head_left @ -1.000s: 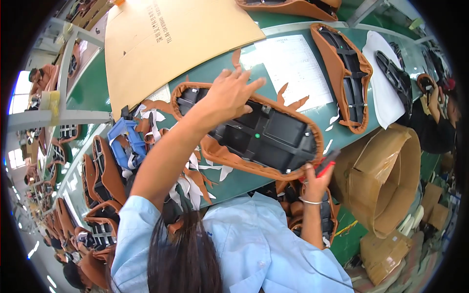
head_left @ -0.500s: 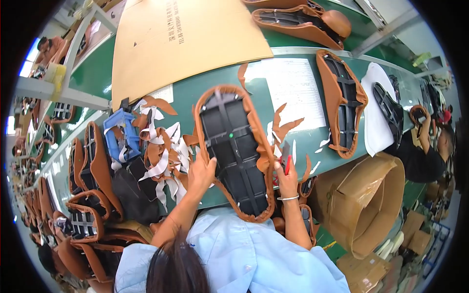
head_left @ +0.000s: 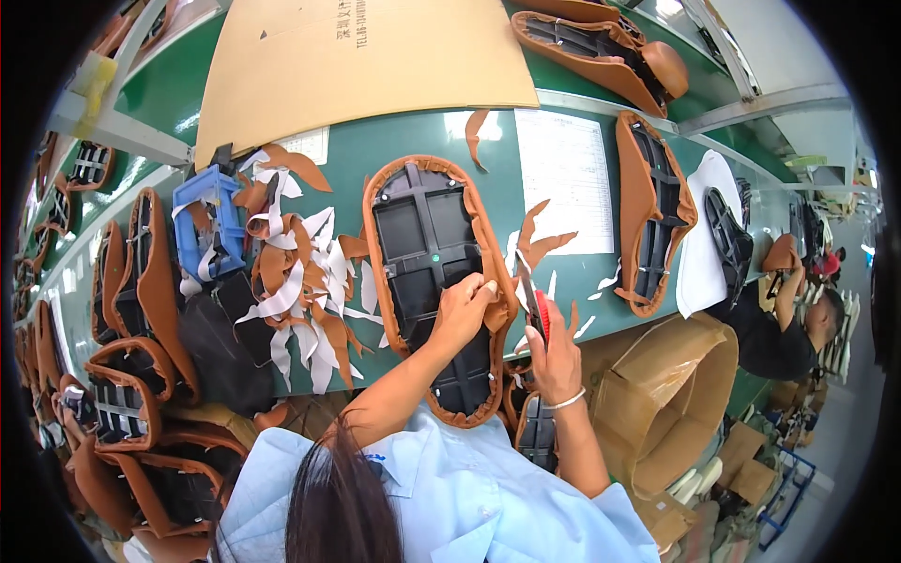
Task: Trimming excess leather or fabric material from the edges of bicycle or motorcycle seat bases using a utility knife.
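A long rounded cushion panel (head_left: 399, 281), black ribbed plastic back upward with brown leather-like cover folded round its rim, leans between the table edge and my lap. My left hand (head_left: 463, 310) reaches across the black back, its fingers pinched on the loose brown cover at the right edge. Just right of that edge, my right hand (head_left: 556, 357) grips scissors with red handles (head_left: 542, 314). Their grey blades point up, close beside the cover; whether they touch it I cannot tell.
Brown and white offcuts (head_left: 300, 291) lie heaped left of the panel, beside a blue basket (head_left: 225, 225). Paper sheets (head_left: 563, 178) and another brown panel (head_left: 633, 216) lie to the right. An open carton (head_left: 648, 403) stands below right; a person in black (head_left: 784, 328) works beyond.
My left hand has left the panel's left edge and moved across to the cover at its right edge. The scissors in my right hand now point upward with their blades showing more clearly.
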Motion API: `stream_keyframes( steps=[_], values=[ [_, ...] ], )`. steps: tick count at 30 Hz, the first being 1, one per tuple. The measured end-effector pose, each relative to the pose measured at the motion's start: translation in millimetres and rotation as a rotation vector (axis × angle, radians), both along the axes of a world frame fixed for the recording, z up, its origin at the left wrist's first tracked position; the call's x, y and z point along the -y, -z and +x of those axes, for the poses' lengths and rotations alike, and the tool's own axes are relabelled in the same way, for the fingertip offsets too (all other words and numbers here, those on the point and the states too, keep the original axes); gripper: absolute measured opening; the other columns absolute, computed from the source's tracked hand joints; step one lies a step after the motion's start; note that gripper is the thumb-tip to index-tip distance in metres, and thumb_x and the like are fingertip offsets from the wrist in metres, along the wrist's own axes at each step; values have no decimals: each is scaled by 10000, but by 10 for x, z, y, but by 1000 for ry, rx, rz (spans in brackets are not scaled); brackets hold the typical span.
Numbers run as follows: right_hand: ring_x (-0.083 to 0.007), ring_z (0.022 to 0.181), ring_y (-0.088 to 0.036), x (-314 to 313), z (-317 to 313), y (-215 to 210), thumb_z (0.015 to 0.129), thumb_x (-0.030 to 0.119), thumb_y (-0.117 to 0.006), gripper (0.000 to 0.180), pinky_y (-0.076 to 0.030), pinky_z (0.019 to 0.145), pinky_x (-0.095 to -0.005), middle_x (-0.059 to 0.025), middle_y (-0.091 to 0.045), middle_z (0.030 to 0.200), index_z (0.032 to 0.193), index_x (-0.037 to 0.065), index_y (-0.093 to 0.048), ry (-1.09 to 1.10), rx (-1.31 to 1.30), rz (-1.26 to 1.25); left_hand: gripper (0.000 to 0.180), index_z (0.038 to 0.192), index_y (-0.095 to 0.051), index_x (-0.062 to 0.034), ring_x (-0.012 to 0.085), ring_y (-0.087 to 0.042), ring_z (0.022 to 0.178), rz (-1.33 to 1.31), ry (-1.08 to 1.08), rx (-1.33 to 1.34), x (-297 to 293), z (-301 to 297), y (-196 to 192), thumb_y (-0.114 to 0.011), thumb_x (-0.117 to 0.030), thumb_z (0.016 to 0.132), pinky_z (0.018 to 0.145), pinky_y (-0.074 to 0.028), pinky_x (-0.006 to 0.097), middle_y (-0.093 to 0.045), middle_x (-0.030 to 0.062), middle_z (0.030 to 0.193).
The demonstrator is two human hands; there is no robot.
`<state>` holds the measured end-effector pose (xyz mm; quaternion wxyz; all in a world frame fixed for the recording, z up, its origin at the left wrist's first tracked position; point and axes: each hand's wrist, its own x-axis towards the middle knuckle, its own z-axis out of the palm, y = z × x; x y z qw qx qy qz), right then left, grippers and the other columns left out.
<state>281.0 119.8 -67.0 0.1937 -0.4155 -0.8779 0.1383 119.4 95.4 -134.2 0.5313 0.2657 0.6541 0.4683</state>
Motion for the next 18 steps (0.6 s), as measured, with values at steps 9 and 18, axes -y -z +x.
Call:
stream_keyframes(
  steps=[9, 18],
  values=[
    [-344, 595, -595, -85, -562, -541, 883, 171, -514, 541, -462, 481, -434, -160, -563, 762, 1392, 199, -333, -146, 701, -239, 232, 741, -491, 37, 237, -455, 530, 281, -212, -79, 100, 25, -39, -508, -145, 884, 545, -390, 341, -469, 166, 624],
    [-345, 595, -626, -45, -533, -805, 814, 102, -520, 614, -486, 507, -453, -173, -577, 776, 1393, 175, -331, -92, 718, -351, 197, 711, -495, 47, 96, -393, 552, 236, -302, 82, 207, -25, -35, -527, -84, 855, 520, -363, 283, -400, 99, 594]
  ],
)
